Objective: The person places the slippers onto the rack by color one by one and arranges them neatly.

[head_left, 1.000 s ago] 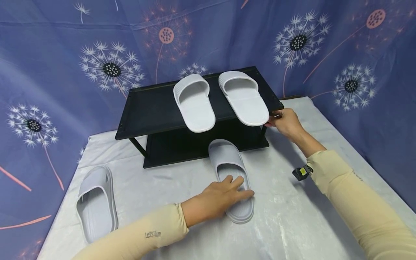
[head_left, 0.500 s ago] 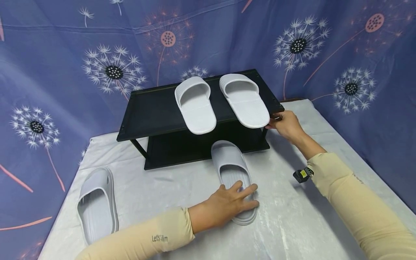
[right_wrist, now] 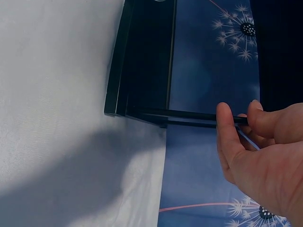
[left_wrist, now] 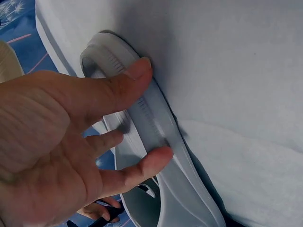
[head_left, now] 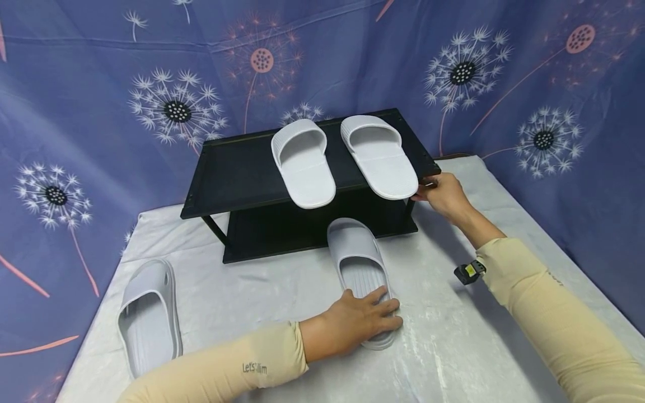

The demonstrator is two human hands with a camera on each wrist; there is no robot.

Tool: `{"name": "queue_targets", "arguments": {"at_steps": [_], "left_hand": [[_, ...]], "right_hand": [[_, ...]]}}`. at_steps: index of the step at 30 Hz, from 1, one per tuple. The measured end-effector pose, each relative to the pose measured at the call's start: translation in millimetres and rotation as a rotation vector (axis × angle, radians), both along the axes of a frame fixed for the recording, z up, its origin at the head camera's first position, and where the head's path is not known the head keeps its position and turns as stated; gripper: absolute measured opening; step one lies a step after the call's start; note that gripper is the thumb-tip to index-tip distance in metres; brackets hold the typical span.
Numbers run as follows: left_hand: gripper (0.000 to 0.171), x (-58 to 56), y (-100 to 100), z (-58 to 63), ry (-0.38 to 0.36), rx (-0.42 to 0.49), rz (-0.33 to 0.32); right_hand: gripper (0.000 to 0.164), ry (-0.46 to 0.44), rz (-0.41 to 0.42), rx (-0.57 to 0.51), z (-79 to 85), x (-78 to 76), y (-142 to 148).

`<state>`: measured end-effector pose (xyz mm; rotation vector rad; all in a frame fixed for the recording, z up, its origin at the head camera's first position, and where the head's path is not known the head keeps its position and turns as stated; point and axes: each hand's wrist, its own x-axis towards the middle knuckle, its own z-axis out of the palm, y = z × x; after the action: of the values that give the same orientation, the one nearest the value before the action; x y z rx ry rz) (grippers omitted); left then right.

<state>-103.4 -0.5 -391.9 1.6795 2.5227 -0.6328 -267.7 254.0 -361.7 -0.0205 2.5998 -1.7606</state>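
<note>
My left hand (head_left: 355,322) lies across the heel end of a grey slipper (head_left: 353,243), fingers bent over its right edge. In the left wrist view, thumb and fingertips (left_wrist: 158,153) rest against the slipper's side (left_wrist: 156,123). Its toe overlaps the front edge of the black two-tier shoe rack's (head_left: 237,168) lower shelf. At the rack's right end, my right hand (head_left: 445,195) holds a thin black post (right_wrist: 189,114) between thumb and fingers, just under the top shelf. A second grey slipper (head_left: 151,319) lies at the left, toe toward the back.
Two white slippers, one on the left (head_left: 304,165) and one on the right (head_left: 380,157), sit on the top shelf with heels over its front edge. A pale cloth (head_left: 453,358) covers the table. Blue dandelion-print curtain (head_left: 342,56) stands close behind and at the sides.
My left hand has slid toward the slipper's heel, and its spread fingers have drawn closer together over the right edge. The right hand stays on the rack's post.
</note>
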Motion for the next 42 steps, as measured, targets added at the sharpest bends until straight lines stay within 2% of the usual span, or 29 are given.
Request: {"name": "queue_targets", "arguments": {"at_steps": [5,13,26,42], "left_hand": [[0.058,-0.8,0.6,0.3,0.017,0.036,-0.022],[0.045,-1.2,0.5,1.2,-0.023,0.100,-0.022],[0.044,2.4,-6.1,0.8,-0.039,0.164,-0.009],[0.052,-5.3,-12.2,2.4,-0.017,0.181,0.028]], "right_hand": [[0.037,-0.008,0.005,0.009,0.9,0.9,0.5],[0.037,-0.011,0.008,0.023,1.3,0.5,1.3],[0.037,-0.005,0.007,0.013,1.4,0.2,0.4],[0.037,-0.010,0.009,0.025,2.4,0.6,-0.6]]}}
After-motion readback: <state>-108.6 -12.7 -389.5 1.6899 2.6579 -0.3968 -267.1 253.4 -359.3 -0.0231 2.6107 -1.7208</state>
